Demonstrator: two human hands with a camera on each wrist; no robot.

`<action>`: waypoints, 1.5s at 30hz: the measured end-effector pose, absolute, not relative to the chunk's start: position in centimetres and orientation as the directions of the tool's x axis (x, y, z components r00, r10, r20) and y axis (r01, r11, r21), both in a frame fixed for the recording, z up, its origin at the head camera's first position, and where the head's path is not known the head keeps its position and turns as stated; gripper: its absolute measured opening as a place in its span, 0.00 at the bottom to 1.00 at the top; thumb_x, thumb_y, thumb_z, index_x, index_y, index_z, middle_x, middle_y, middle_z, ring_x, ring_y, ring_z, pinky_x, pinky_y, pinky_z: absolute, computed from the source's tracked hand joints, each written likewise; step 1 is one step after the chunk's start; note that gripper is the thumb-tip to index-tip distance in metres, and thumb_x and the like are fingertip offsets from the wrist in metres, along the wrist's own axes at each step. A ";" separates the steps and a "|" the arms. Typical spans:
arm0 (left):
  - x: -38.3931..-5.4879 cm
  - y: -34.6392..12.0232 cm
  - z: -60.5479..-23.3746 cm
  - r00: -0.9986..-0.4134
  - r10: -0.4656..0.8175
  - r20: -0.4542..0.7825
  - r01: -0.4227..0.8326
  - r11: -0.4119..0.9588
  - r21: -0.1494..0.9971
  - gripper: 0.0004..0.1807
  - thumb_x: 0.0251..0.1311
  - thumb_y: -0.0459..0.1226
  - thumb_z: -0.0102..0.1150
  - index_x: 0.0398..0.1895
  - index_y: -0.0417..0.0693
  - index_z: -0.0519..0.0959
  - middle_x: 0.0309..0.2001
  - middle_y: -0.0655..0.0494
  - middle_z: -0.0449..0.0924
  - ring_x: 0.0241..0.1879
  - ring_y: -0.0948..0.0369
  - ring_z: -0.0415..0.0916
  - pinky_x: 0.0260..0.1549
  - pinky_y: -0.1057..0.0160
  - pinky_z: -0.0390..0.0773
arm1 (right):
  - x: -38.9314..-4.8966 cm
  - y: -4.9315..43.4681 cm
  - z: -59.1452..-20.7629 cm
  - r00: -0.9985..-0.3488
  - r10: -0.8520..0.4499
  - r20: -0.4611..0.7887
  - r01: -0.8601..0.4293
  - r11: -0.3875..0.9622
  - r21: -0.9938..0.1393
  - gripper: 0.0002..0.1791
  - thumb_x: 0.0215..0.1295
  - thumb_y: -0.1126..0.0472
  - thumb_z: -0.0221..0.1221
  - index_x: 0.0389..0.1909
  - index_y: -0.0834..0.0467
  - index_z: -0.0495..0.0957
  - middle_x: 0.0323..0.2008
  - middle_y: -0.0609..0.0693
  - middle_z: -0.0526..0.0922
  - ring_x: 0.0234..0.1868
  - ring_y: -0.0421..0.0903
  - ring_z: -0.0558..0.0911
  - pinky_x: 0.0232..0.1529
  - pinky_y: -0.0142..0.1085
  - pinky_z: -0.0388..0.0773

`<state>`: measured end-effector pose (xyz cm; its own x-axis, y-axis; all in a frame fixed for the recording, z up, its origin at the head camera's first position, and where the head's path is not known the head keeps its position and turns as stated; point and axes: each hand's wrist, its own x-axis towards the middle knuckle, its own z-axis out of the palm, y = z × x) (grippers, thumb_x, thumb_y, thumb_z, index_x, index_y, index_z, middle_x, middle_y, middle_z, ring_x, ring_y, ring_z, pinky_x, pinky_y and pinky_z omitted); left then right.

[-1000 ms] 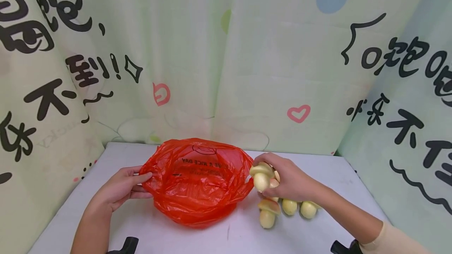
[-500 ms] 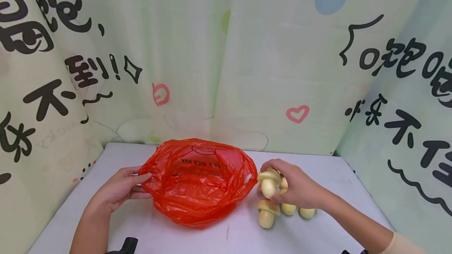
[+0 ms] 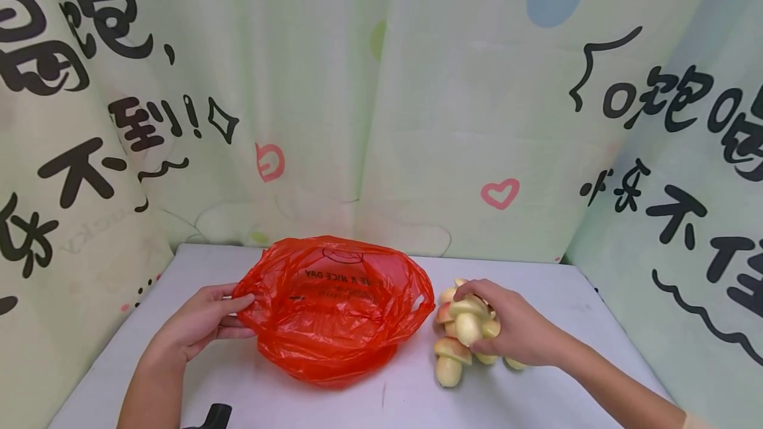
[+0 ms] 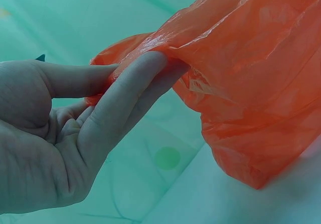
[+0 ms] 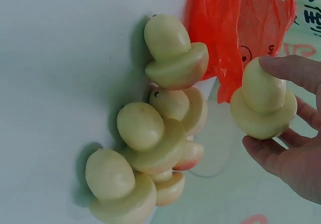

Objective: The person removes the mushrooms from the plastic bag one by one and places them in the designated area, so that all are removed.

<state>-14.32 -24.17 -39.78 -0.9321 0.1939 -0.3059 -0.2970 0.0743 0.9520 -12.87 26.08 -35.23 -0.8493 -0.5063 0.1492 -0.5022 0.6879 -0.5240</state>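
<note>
My left hand (image 3: 199, 320) pinches the left rim of a red plastic bag (image 3: 340, 330), thumb on one side and fingers on the other. In the left wrist view the film (image 4: 261, 83) stretches away from those fingertips. The bag's mouth gapes toward me. To the right of it, my right hand (image 3: 527, 330) holds a pale model mushroom (image 3: 469, 326) by thumb and fingers. The right wrist view shows this mushroom (image 5: 263, 96) stem-up and raised off the table. Below and around it lie several similar mushrooms, such as one (image 3: 450, 366) at the front; the hand partly hides others.
A white table (image 3: 381, 409) carries everything. Printed curtains (image 3: 417, 118) with black lettering enclose its back and both sides. A black strap-like piece (image 3: 217, 416) shows by my left forearm.
My right hand, with the mushroom in it, has moved right and slightly down, away from the bag's edge, over the other mushrooms. The left hand and the bag stay nearly still.
</note>
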 end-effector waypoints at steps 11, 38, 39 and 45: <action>-14.3 -24.1 -39.7 -0.934 0.199 -0.296 -0.287 0.074 0.955 0.37 0.76 0.43 0.59 0.76 0.29 0.60 0.44 0.50 0.89 0.40 0.52 0.91 0.44 0.56 0.90 | -12.2 27.7 -36.2 -0.866 -0.481 0.136 -0.479 0.722 -0.499 0.36 0.48 0.61 0.80 0.58 0.45 0.75 0.53 0.42 0.80 0.49 0.41 0.77 0.45 0.34 0.81; -14.4 -24.1 -39.9 -0.934 0.203 -0.294 -0.284 0.078 0.956 0.37 0.76 0.44 0.58 0.76 0.28 0.60 0.44 0.51 0.89 0.39 0.52 0.91 0.44 0.56 0.90 | -11.2 30.0 -39.2 -0.875 -0.473 0.101 -0.467 0.771 -0.433 0.38 0.40 0.60 0.82 0.55 0.42 0.76 0.50 0.38 0.76 0.51 0.38 0.76 0.47 0.34 0.80; -14.4 -24.1 -39.9 -0.934 0.201 -0.295 -0.284 0.080 0.955 0.37 0.76 0.44 0.58 0.76 0.29 0.60 0.44 0.51 0.89 0.39 0.52 0.91 0.44 0.56 0.90 | -11.1 30.0 -39.3 -0.873 -0.475 0.109 -0.473 0.773 -0.422 0.38 0.40 0.60 0.82 0.54 0.42 0.76 0.49 0.38 0.76 0.50 0.37 0.76 0.47 0.34 0.79; -14.3 -24.1 -39.8 -0.936 0.204 -0.288 -0.276 0.084 0.957 0.37 0.76 0.44 0.58 0.76 0.28 0.60 0.44 0.51 0.89 0.39 0.52 0.91 0.44 0.56 0.90 | -10.8 30.0 -39.7 -0.884 -0.460 0.086 -0.450 0.785 -0.426 0.37 0.40 0.58 0.83 0.54 0.40 0.78 0.50 0.39 0.75 0.51 0.39 0.76 0.47 0.35 0.79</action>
<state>-14.35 -24.10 -39.83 -0.9357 0.2037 -0.2879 -0.2763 0.0836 0.9574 -10.79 29.99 -39.70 -0.8837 -0.4601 0.0859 -0.4500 0.7847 -0.4263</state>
